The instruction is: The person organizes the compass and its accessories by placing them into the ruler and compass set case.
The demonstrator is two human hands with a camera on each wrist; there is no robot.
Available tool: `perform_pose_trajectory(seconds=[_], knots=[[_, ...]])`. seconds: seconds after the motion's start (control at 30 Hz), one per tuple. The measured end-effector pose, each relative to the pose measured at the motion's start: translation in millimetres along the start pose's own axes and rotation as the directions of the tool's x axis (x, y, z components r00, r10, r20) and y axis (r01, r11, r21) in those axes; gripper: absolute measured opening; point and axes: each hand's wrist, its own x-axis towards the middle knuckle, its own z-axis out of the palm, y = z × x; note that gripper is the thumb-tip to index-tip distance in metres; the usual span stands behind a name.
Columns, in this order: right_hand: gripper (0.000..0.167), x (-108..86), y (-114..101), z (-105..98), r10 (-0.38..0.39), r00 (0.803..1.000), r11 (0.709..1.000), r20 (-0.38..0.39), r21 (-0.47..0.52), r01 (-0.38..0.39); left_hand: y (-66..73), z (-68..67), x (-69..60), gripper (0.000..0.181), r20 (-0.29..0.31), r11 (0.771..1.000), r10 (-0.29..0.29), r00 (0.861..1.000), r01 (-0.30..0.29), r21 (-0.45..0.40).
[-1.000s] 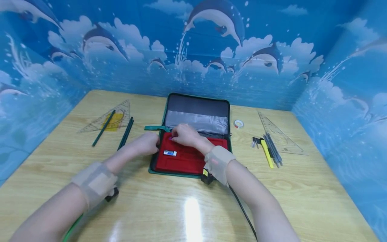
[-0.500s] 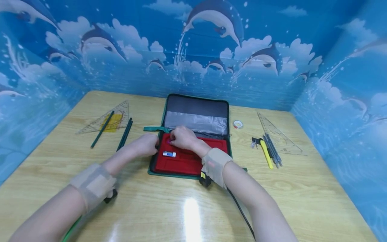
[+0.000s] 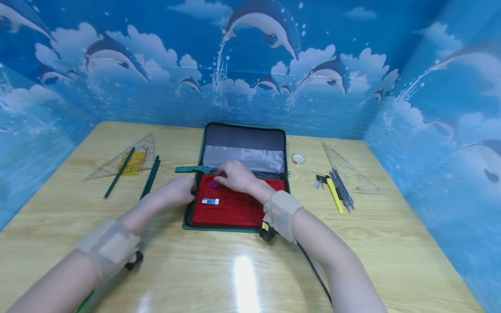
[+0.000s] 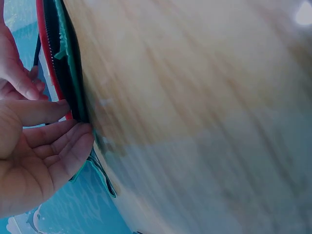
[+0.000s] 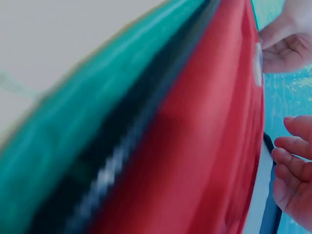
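Note:
An open zippered case [image 3: 245, 134] with a green edge and dark lining lies mid-table in the head view. A red moulded tray [image 3: 231, 216] fills its near half. In the tray sit a blue-and-white eraser [image 3: 210, 201] and a small purple item [image 3: 213, 185], too small to identify. My left hand [image 3: 182, 190] grips the case's left edge, thumb on the inner side, fingers [image 4: 73, 141] outside. My right hand [image 3: 236, 176] is over the tray's upper part, just right of the purple item. In the right wrist view, its loosely bent fingers [image 5: 292, 163] hold nothing.
Left, a protractor triangle [image 3: 113, 167] and yellow sheet [image 3: 135, 164] lie under a green pencil [image 3: 119, 173]; more green pencils [image 3: 150, 178] lie beside. Right are a tape roll [image 3: 298, 159], yellow-handled tool [image 3: 334, 194], grey pens [image 3: 342, 191] and set square [image 3: 352, 174].
My right hand's fingers have come off the purple item, which now shows in the tray. The left hand stays at the case edge. The head view has shifted slightly.

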Motion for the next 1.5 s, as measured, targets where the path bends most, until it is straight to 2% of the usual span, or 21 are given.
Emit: perform_pose_trajectory(seconds=[0.1, 0.2, 0.4, 0.53, 0.7, 0.83, 1.03, 1.2, 1.37, 1.47, 1.5], knots=[[0.019, -5.4, 6, -6, 0.019, 1.0, 1.0, -0.016, 0.01, -0.019, -0.8, 1.0, -0.7, 0.005, -0.013, 1.0, 0.002, 1.0, -0.002, 0.0], [0.017, -13.0, 17, -12, 0.076, 0.996, 0.996, -0.053, 0.042, -0.074, -2.2, 3.4, -0.6, 0.005, -0.016, 1.0, 0.0, 1.0, 0.0, -0.012], [0.018, -28.8, 50, -27, 0.193, 0.968, 0.981, -0.158, 0.052, -0.187, -4.8, 4.7, -3.1, 0.007, -0.021, 1.0, -0.02, 1.0, 0.02, -0.013], [0.024, -37.7, 75, -40, 0.287, 0.933, 0.957, -0.217, 0.017, -0.29, -5.3, 2.8, -4.4, 0.009, -0.024, 0.999, -0.048, 0.999, 0.048, -0.02], [0.032, -50.0, 109, -56, 0.432, 0.868, 0.9, -0.243, 0.061, -0.431, -5.0, 1.3, -5.2, 0.008, -0.024, 0.997, -0.073, 0.997, 0.072, -0.039], [0.036, -60.2, 135, -63, 0.521, 0.822, 0.853, -0.233, 0.103, -0.512, -4.7, 1.6, -6.0, 0.006, -0.037, 0.998, -0.057, 0.998, 0.056, -0.028], [0.03, -66.9, 159, -63, 0.563, 0.806, 0.825, -0.185, 0.058, -0.563, -3.8, 1.6, -7.6, 0.007, -0.056, 0.999, -0.031, 0.998, 0.03, -0.029], [0.043, -65.6, 167, -58, 0.601, 0.782, 0.796, -0.165, 0.035, -0.604, -3.1, 0.9, -8.8, 0.014, -0.074, 1.0, 0.01, 0.997, -0.009, 0.006], [0.035, -65.4, 172, -54, 0.667, 0.733, 0.739, -0.132, -0.005, -0.673, -1.3, 2.2, -8.3, 0.022, -0.079, 0.998, 0.055, 0.995, -0.053, 0.027], [0.038, -65.9, 174, -53, 0.7, 0.705, 0.708, -0.113, -0.024, -0.706, 0.0, 3.2, -7.2, 0.021, -0.074, 0.999, 0.046, 0.996, -0.045, 0.014], [0.038, -66.1, 174, -53, 0.704, 0.703, 0.704, -0.106, -0.029, -0.71, 0.3, 3.5, -7.0, 0.021, -0.073, 0.999, 0.043, 0.996, -0.042, 0.01]])
